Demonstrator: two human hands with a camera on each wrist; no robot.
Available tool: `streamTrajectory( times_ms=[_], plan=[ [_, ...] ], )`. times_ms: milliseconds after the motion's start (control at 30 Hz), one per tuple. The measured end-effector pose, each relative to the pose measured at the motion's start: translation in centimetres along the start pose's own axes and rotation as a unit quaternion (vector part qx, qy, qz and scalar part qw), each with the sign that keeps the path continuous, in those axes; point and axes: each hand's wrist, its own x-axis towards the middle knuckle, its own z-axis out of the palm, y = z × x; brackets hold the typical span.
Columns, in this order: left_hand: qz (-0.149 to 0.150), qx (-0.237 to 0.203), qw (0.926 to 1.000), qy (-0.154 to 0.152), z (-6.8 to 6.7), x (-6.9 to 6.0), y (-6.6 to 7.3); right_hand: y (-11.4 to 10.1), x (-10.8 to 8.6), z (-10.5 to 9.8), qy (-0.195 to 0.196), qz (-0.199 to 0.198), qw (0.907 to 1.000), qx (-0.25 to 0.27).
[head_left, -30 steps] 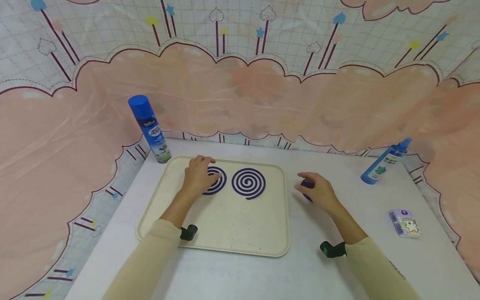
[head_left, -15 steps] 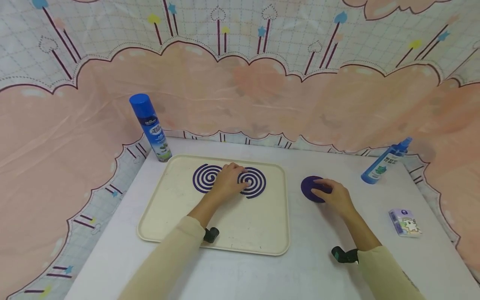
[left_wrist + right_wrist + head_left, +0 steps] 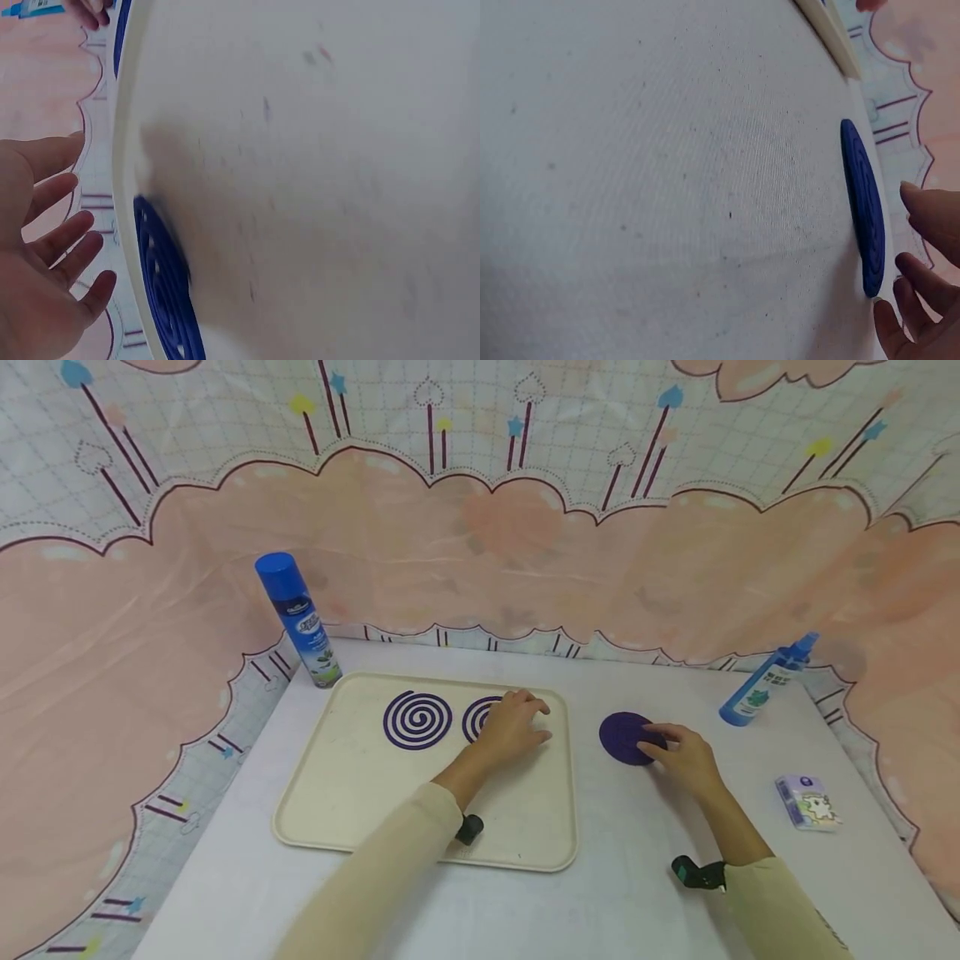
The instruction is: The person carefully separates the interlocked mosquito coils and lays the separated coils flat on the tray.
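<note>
Two dark purple mosquito coils lie side by side on the cream tray [image 3: 322,802]. The left coil [image 3: 417,721] shows whole; my left hand [image 3: 506,727] hovers over the right coil [image 3: 474,720] and hides much of it. In the left wrist view its fingers [image 3: 60,244] are spread, with nothing between them. Beyond the tray, a fuller purple coil disc [image 3: 621,738] lies flat on the white table, its windings close together. My right hand [image 3: 686,762] is at that disc's right edge. In the right wrist view the fingers are parted beside the disc [image 3: 865,210], not gripping it.
A blue spray can [image 3: 303,622] stands behind the tray's back left corner. At the back right is a blue spray bottle [image 3: 767,687], with a small purple-and-white packet [image 3: 810,803] nearer me. A patterned cloth [image 3: 480,568] rises behind the table [image 3: 570,910].
My left hand has swept right, from the left coil to over the right one. My right hand has lowered the coil disc onto the table, let go and drawn back right.
</note>
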Motion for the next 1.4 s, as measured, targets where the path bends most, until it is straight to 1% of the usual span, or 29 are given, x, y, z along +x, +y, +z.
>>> streamTrajectory(
  times_ms=[167,300,400,533,667,833,900,967,1067,1200,1267,1400],
  plan=[
    [0.018,-0.019,0.9995,-0.016,1.7,0.9,1.7,0.3,0.1,-0.1,-0.002,0.017,0.9998,0.004],
    [0.028,-0.034,0.9987,-0.024,2.7,1.6,2.6,0.7,0.4,-0.2,-0.002,0.022,0.9997,0.007],
    [0.038,-0.046,0.9978,-0.027,3.1,2.2,3.1,0.8,0.7,-0.2,-0.004,0.021,0.9997,0.012],
    [0.051,-0.078,0.9949,-0.038,3.2,2.9,3.6,0.6,1.2,-0.3,-0.006,0.019,0.9998,0.008],
    [0.064,-0.088,0.9923,-0.058,3.4,3.7,4.4,0.7,1.5,-0.2,-0.010,0.039,0.9991,0.012],
    [0.075,-0.059,0.9920,-0.082,4.5,4.8,5.6,0.8,1.5,-0.1,-0.018,0.062,0.9979,0.011],
    [0.073,-0.047,0.9926,-0.085,5.0,5.1,6.0,0.7,1.4,-0.2,-0.017,0.064,0.9977,0.014],
    [0.065,-0.041,0.9933,-0.086,5.3,5.3,6.4,0.6,1.4,-0.2,-0.015,0.064,0.9977,0.020],
    [0.052,-0.012,0.9950,-0.085,5.6,5.5,6.8,0.4,1.4,-0.2,-0.012,0.061,0.9977,0.026],
    [0.047,0.029,0.9947,-0.086,5.9,5.4,7.1,0.5,1.5,-0.1,-0.012,0.066,0.9973,0.031],
    [0.049,0.038,0.9943,-0.087,5.9,5.3,7.2,0.6,1.4,-0.1,-0.009,0.070,0.9970,0.031],
    [0.052,0.033,0.9946,-0.084,6.0,5.2,7.4,0.8,1.3,-0.2,-0.003,0.069,0.9972,0.029]
  ],
)
